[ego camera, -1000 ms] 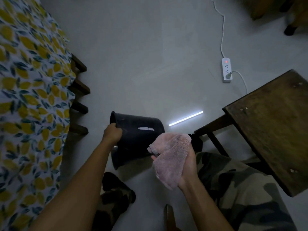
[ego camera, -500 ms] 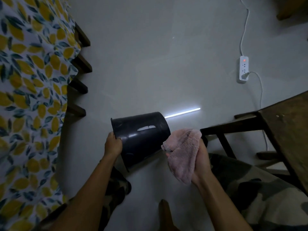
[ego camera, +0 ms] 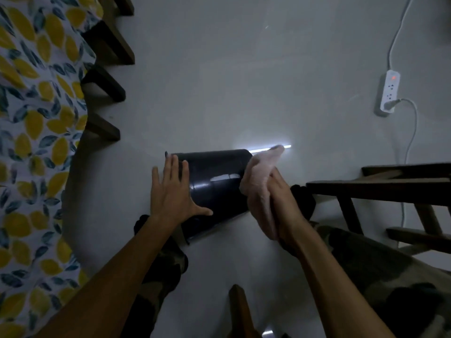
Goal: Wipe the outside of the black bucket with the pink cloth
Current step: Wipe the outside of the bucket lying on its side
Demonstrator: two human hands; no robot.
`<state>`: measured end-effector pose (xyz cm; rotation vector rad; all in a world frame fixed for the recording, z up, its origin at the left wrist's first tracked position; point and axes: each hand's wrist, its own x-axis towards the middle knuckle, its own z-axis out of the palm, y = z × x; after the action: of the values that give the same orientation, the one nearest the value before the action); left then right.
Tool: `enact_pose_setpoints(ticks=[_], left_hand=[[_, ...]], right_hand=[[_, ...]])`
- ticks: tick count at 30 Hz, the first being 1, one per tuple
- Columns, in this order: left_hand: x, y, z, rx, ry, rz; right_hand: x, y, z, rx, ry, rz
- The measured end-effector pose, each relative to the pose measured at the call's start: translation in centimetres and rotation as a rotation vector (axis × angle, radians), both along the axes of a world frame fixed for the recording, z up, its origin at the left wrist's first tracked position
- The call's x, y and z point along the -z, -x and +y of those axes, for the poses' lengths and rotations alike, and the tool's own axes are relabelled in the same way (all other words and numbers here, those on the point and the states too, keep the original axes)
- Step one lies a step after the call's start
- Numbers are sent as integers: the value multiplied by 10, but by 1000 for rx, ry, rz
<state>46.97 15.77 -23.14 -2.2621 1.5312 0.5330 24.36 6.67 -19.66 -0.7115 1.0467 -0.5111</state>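
The black bucket [ego camera: 217, 184] lies on its side in mid-air above the floor, its open end to the left and its base to the right. My left hand [ego camera: 172, 193] is spread flat against the open end, fingers apart, thumb on the bucket's lower side. My right hand [ego camera: 280, 203] is closed on the pink cloth [ego camera: 260, 184], which is pressed against the bucket's base end. The bucket's inside is hidden.
A bed with a lemon-print sheet [ego camera: 31, 142] and dark wooden slats [ego camera: 105, 86] runs along the left. A dark wooden stool [ego camera: 380, 186] stands at the right. A white power strip [ego camera: 389, 93] with cable lies at the far right. My camouflage-trousered legs [ego camera: 390, 276] are below.
My left hand has let go of the rim and now lies flat and spread on the open end. The right hand with the cloth has moved up against the bucket's base.
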Motion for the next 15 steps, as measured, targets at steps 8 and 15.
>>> enact_pose_setpoints(ticks=[8, 15], left_hand=[[11, -2, 7, 72, 117, 93], [10, -8, 8, 2, 227, 209]], right_hand=[[81, -78, 41, -973, 1117, 869], [119, -94, -9, -936, 1170, 929]])
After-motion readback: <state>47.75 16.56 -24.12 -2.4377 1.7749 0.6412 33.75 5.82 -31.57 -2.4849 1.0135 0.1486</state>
